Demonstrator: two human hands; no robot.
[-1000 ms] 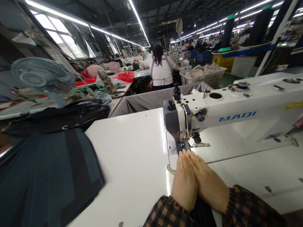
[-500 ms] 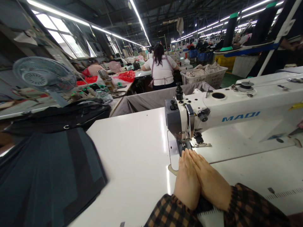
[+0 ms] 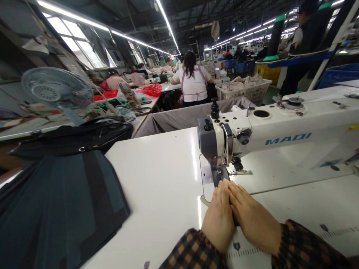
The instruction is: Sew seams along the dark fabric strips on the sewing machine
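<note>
A dark fabric strip runs under the presser foot of a white sewing machine. Just in front of the foot, my left hand and my right hand lean together over the strip, fingertips side by side. Both hands have their fingers straight and pressed together, closed over the strip, which is mostly hidden beneath them. A bit of its dark end shows between the palms. The thumbs are out of sight.
Dark blue and black fabric pieces lie on the left of the white table. Beyond are a fan, a basket of cloth and a seated co-worker. Thread cones stand at right.
The strip has moved forward under the foot; its tail, which stuck out below my wrists, now shows only between the palms. My wrists have spread slightly apart. A person appears at back right.
</note>
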